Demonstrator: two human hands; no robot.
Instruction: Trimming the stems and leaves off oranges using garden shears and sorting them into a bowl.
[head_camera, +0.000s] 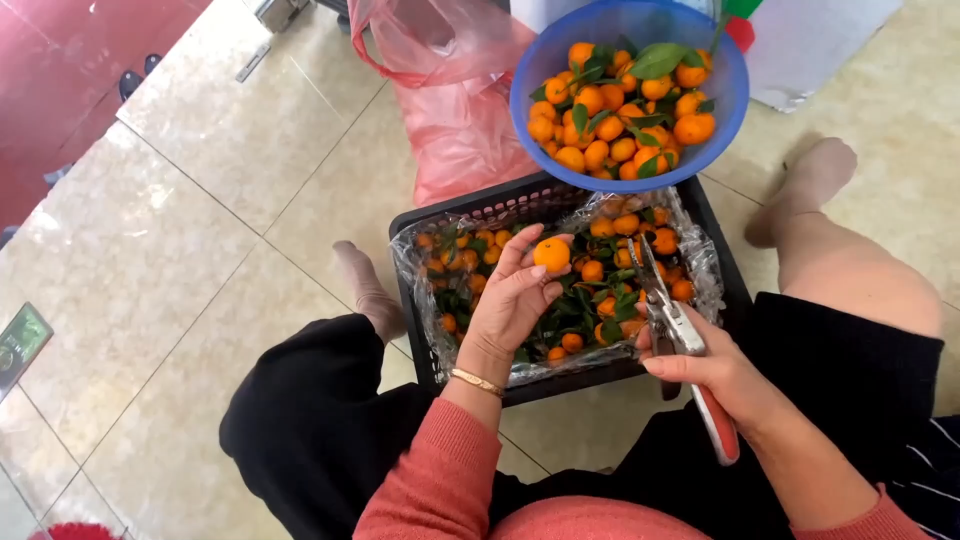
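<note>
The left hand pinches a small mandarin in its fingertips above the plastic-lined black crate of leafy fruit. Just right of it, the right hand grips red-handled pruning shears, blades nearly closed. A blue bowl of mandarins sits beyond.

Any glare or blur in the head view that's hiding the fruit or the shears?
Head view: soft even light, fruit in the left hand sharp; glare only on the plastic liner and floor tiles; shears in the right hand slightly soft, wide-angle bending at edges.
</note>
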